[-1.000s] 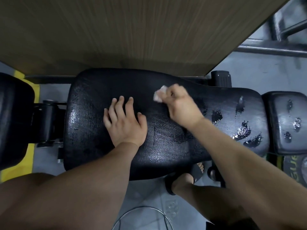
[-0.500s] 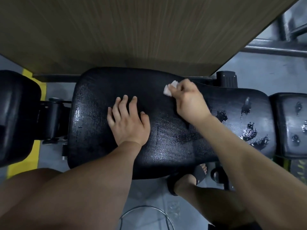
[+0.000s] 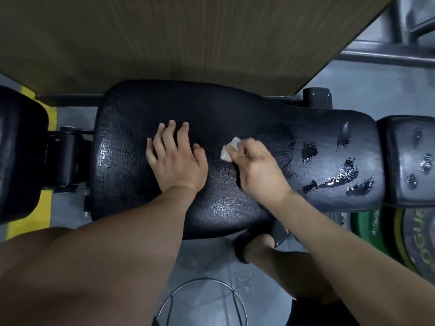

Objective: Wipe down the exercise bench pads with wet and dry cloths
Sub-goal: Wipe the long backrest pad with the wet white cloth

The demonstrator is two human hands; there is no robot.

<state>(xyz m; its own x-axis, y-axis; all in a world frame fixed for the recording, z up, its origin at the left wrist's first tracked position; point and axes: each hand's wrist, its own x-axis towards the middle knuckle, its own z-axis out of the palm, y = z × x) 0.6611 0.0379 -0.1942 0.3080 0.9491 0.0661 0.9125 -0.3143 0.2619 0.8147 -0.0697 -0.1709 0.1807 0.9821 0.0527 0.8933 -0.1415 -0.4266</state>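
A black bench pad (image 3: 211,109) with a cracked, shiny surface lies across the middle of the view. My left hand (image 3: 175,156) rests flat on it, fingers spread and straight. My right hand (image 3: 256,168) grips a small white cloth (image 3: 229,148) and presses it against the pad just right of the left hand; most of the cloth is hidden inside the fist. Wet puddles (image 3: 339,177) glisten on the pad's right end. A smaller black pad (image 3: 409,158) at the far right also carries wet spots, and another black pad (image 3: 18,151) sits at the far left.
A wooden panel (image 3: 188,38) rises directly behind the bench. Grey metal frame bars (image 3: 386,55) run at the upper right. Green and yellow weight plates (image 3: 400,236) lie on the floor at right. My sandalled foot (image 3: 261,241) stands under the bench, near a wire ring (image 3: 202,300).
My right hand with the cloth has slid down the pad toward me, from its far edge to the middle. My left hand stays flat in place.
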